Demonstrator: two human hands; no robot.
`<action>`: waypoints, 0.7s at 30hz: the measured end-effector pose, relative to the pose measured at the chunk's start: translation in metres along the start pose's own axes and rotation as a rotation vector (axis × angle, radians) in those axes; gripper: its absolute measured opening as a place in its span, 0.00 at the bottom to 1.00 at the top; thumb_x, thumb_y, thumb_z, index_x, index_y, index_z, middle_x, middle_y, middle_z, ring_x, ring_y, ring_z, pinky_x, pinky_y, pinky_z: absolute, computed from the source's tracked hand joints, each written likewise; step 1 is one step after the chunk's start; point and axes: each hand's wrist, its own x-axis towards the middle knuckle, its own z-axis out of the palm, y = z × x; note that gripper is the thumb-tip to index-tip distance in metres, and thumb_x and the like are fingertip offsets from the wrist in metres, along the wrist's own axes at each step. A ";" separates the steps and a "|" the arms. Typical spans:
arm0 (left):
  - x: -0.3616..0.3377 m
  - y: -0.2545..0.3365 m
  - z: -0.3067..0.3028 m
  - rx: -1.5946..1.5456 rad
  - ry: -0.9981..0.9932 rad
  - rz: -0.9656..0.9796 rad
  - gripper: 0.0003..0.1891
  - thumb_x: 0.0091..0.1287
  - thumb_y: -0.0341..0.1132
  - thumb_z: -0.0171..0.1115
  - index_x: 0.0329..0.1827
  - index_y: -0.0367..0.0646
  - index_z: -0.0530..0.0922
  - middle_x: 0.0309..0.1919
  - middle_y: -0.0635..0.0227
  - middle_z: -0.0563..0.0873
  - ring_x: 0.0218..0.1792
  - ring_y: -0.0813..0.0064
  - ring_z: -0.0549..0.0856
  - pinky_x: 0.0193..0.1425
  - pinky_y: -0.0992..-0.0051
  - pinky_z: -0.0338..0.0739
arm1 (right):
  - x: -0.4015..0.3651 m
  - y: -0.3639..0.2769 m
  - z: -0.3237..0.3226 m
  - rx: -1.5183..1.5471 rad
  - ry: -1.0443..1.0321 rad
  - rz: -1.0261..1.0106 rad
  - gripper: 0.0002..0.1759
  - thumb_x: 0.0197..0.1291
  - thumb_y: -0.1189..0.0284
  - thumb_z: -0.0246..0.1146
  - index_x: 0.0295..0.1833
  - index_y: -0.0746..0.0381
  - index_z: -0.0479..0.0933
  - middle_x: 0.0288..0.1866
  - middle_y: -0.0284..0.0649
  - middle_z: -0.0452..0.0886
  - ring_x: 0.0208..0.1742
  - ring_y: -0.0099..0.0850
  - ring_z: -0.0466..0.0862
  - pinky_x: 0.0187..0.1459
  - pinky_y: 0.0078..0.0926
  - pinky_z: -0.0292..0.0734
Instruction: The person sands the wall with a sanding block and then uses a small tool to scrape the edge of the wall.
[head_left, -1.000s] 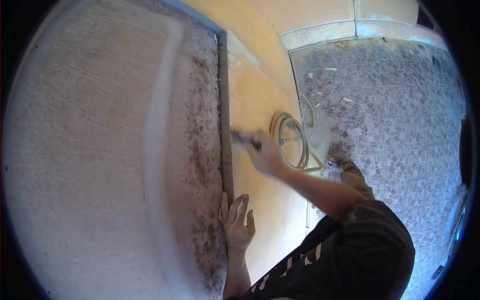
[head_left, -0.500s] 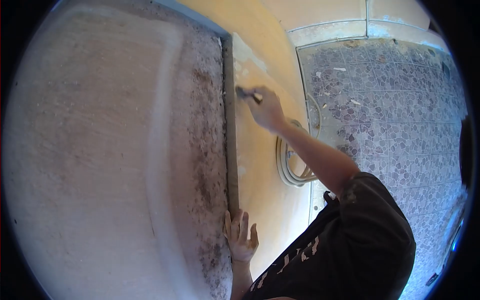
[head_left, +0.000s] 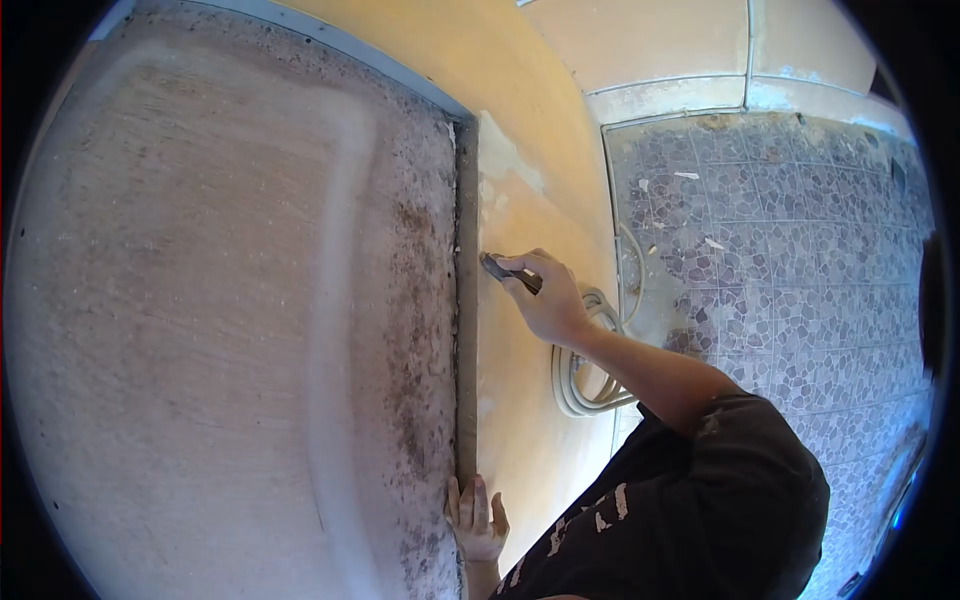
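My right hand [head_left: 550,300] grips a short dark scraper-like tool [head_left: 512,272], its tip right at the edge where the yellow wall [head_left: 520,370] meets a narrow grey strip [head_left: 467,350]. Fingers are wrapped round the tool's handle; its exact kind I cannot tell. Farther down the same edge, my left hand [head_left: 480,520] rests with fingers stretched out and apart, holding nothing. Pale bare patches [head_left: 508,165] mark the yellow paint above the tool.
Left of the strip is a broad, stained panel [head_left: 230,300] with dark spots along its edge. A coiled pale hose [head_left: 570,390] lies behind my right forearm. Stone-patterned floor tiles [head_left: 780,290] with several loose flakes [head_left: 686,176] spread to the right.
My right hand has moved with the tool down along the wall edge, toward my left hand. The whole view has shifted, so the scene sits lower; my left hand stays on the edge.
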 end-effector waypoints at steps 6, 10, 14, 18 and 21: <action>0.001 0.002 -0.004 0.029 -0.018 0.020 0.37 0.65 0.30 0.72 0.79 0.45 0.69 0.65 0.56 0.80 0.72 0.38 0.73 0.72 0.45 0.69 | 0.013 -0.006 -0.024 0.065 -0.206 0.171 0.11 0.63 0.72 0.69 0.50 0.63 0.87 0.48 0.48 0.87 0.49 0.41 0.88 0.54 0.36 0.80; 0.003 0.007 -0.004 0.092 -0.017 0.014 0.35 0.66 0.30 0.72 0.77 0.44 0.71 0.65 0.59 0.80 0.72 0.40 0.73 0.74 0.47 0.67 | -0.016 -0.009 0.001 0.130 0.017 0.071 0.11 0.63 0.72 0.70 0.50 0.64 0.86 0.46 0.49 0.87 0.47 0.42 0.88 0.53 0.35 0.80; -0.007 0.018 -0.005 0.167 -0.022 -0.033 0.30 0.69 0.33 0.70 0.75 0.46 0.74 0.65 0.63 0.81 0.73 0.44 0.74 0.70 0.52 0.68 | -0.021 0.005 0.013 0.134 0.039 0.045 0.11 0.64 0.73 0.69 0.50 0.65 0.86 0.44 0.49 0.86 0.46 0.42 0.88 0.53 0.34 0.81; 0.011 0.007 0.001 0.179 0.038 -0.015 0.31 0.68 0.31 0.71 0.76 0.47 0.74 0.64 0.65 0.82 0.71 0.45 0.76 0.69 0.53 0.69 | 0.006 0.006 0.009 0.109 0.114 -0.077 0.10 0.64 0.76 0.68 0.49 0.64 0.86 0.41 0.48 0.85 0.41 0.42 0.88 0.47 0.33 0.81; 0.003 0.012 0.000 0.156 0.018 -0.061 0.31 0.67 0.30 0.71 0.75 0.49 0.75 0.63 0.67 0.82 0.71 0.46 0.76 0.69 0.54 0.69 | 0.033 0.012 0.004 0.045 0.117 -0.030 0.10 0.63 0.78 0.68 0.50 0.64 0.87 0.42 0.47 0.85 0.41 0.41 0.88 0.46 0.33 0.81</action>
